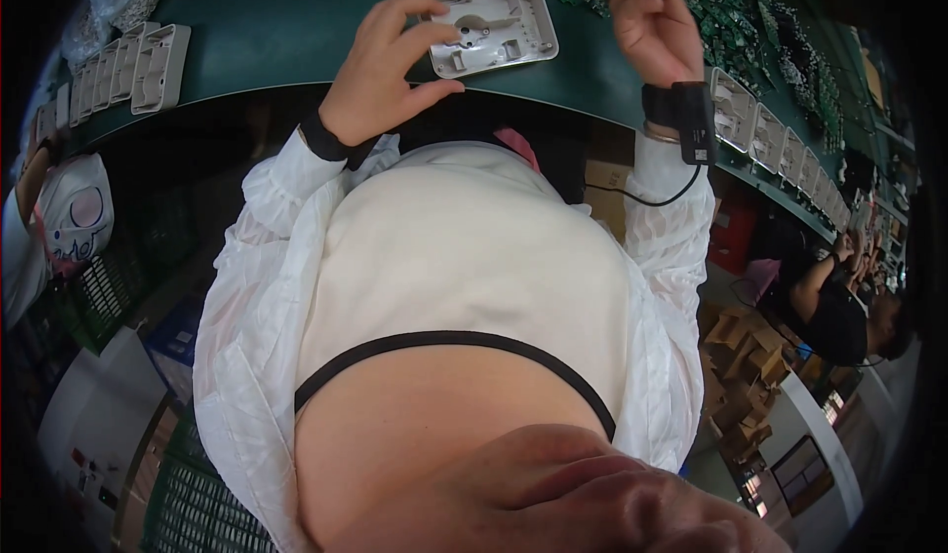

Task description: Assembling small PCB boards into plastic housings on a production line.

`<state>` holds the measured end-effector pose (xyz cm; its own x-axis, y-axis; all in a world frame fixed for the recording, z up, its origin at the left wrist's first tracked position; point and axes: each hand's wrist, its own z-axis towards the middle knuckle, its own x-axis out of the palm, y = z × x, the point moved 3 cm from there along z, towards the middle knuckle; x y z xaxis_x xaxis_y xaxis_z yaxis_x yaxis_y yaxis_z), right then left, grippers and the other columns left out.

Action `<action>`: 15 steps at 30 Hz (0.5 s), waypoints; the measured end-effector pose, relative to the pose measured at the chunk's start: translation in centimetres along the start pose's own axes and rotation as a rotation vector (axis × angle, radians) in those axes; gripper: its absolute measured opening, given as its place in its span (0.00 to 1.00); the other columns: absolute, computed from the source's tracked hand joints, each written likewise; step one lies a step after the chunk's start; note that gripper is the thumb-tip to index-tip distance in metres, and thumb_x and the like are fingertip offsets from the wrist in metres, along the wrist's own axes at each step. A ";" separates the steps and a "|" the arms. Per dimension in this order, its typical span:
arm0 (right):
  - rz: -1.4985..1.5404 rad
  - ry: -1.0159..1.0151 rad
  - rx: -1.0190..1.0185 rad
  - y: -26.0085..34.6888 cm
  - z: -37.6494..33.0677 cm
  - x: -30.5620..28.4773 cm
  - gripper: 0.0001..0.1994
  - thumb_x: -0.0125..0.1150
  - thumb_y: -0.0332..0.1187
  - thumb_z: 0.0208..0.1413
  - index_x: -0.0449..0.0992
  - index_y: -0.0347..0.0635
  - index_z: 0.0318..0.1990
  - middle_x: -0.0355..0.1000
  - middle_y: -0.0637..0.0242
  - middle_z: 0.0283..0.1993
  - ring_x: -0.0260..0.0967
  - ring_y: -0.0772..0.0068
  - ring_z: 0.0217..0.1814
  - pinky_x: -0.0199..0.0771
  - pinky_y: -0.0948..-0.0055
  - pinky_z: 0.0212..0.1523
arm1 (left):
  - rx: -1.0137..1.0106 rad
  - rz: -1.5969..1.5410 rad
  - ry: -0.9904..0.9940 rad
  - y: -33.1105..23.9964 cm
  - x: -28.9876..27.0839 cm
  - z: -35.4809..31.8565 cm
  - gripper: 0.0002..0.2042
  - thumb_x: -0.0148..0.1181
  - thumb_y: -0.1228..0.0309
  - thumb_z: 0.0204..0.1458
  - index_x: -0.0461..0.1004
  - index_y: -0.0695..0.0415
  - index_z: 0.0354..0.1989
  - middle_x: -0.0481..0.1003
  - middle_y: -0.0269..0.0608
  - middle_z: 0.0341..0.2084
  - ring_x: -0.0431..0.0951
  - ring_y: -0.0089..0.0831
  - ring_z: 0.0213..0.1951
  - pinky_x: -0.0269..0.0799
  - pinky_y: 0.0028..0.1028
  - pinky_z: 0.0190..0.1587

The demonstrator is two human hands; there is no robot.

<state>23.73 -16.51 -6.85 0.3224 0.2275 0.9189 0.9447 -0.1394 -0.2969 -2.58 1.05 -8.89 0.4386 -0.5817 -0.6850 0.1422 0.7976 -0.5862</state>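
A white plastic housing half [523,39], a shallow tray shape with inner ribs, posts and a round recess, lies open side up on the green worktable [267,49]. My left hand [390,64] is at its left side, fingers apart and reaching over the edge, the thumb held away from it. Whether the fingertips touch the housing I cannot tell. Raised to the right of the housing, my right hand [657,30] has its fingers curled together. Something small may be at its fingertips, too unclear to name. Behind and beside it spreads a pile of green circuit boards [726,5].
Rows of similar white housings stand along the table at the left [158,69] and right [770,143]. A black cable [652,202] hangs from my right wristband. Other people [839,301] are at the right and far left. Cardboard boxes [741,365] and green crates [197,494] are below.
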 end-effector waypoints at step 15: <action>-0.854 0.276 -0.460 -0.4 -0.4 1.2 0.02 0.62 0.27 0.64 0.76 0.38 0.40 0.75 0.68 0.41 0.76 0.74 0.43 0.76 0.77 0.41 | -0.202 -0.173 -0.117 -1.0 0.1 1.8 0.47 0.81 0.65 0.38 0.61 0.61 0.69 0.68 0.58 0.61 0.71 0.53 0.63 0.66 0.46 0.66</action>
<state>23.68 -16.55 -5.50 -0.5322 0.2017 0.8223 0.7189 -0.4053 0.5647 -1.06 0.48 -7.57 0.5239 -0.6750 -0.5196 0.0494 0.6330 -0.7725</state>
